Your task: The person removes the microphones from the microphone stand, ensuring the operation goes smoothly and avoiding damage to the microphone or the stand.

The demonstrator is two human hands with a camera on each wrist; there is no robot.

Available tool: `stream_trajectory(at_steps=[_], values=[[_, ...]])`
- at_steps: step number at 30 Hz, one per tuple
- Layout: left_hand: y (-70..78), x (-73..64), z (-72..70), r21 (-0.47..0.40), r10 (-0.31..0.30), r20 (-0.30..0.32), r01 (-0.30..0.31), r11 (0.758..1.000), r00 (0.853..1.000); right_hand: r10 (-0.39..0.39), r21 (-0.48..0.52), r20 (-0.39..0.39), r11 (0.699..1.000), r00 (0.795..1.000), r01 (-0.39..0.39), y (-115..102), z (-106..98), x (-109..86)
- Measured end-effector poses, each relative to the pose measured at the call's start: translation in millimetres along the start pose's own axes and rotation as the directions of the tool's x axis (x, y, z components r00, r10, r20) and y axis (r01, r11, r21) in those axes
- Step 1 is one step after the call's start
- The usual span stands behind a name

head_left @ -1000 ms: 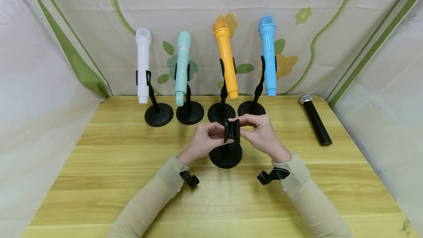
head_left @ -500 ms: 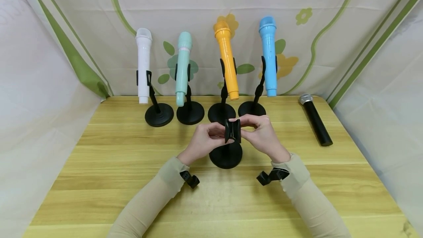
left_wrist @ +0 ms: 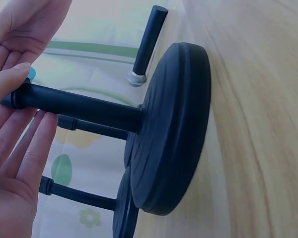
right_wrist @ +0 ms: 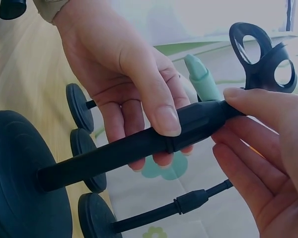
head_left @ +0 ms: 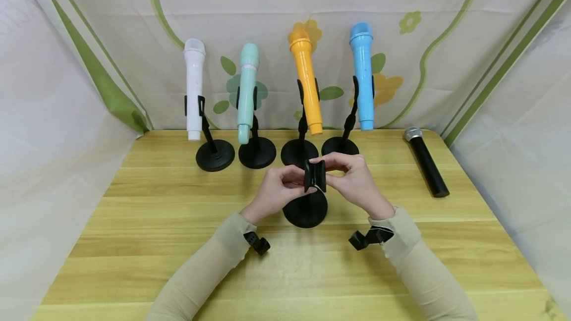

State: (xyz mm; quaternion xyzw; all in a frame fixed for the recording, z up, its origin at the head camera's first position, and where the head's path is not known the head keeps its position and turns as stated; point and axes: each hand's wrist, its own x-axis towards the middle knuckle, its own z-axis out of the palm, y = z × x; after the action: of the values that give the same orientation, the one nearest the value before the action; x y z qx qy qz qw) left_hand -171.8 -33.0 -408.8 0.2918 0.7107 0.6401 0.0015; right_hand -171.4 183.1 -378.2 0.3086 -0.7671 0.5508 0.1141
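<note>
Between my hands stands a black desk microphone stand [head_left: 305,209], upright on its round base, with a microphone clip [head_left: 315,176] at its top that holds nothing. My left hand [head_left: 276,189] grips the pole at the collar [right_wrist: 188,124], thumb on one side and fingers behind it. Higher up, my right hand [head_left: 354,182] pinches the stand just below the clip between thumb and fingers. In the left wrist view the pole [left_wrist: 84,106] runs down into the thick base [left_wrist: 174,129].
Behind stand several matching stands bearing white [head_left: 194,88], mint green [head_left: 247,90], orange [head_left: 306,83] and blue [head_left: 363,78] microphones. A black microphone with a silver head [head_left: 427,162] lies at the right of the wooden table [head_left: 285,271]. Cloth walls rise around the back and sides.
Both hands keep their hold at nearly the same place. The clip turns very slightly; the base and the other microphones stay put.
</note>
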Motion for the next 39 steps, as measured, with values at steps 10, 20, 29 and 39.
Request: stream_trajectory(at_steps=[10,20,29,39], values=[[2.2,1.4,-1.1,0.033,0.065,-0.038,-0.064,0.997,0.997,0.035,0.046,-0.015,0.998,0.999,-0.034,-1.0,-0.1,3.2],[11.9,-4.4,-21.0,0.082,0.075,-0.124,-0.065,0.995,0.989,0.115,0.083,0.001,0.990,0.993,-0.115,-1.2,-4.1,-1.2],[21.0,-24.0,-53.7,0.147,-0.014,-0.250,0.052,0.988,0.968,0.160,0.056,0.030,0.985,0.987,-0.162,6.1,-5.4,-9.7],[28.8,-54.5,-101.6,0.248,0.038,-0.342,0.052,0.967,0.939,0.184,0.032,0.029,0.982,0.982,-0.185,12.1,-8.2,-15.6]])
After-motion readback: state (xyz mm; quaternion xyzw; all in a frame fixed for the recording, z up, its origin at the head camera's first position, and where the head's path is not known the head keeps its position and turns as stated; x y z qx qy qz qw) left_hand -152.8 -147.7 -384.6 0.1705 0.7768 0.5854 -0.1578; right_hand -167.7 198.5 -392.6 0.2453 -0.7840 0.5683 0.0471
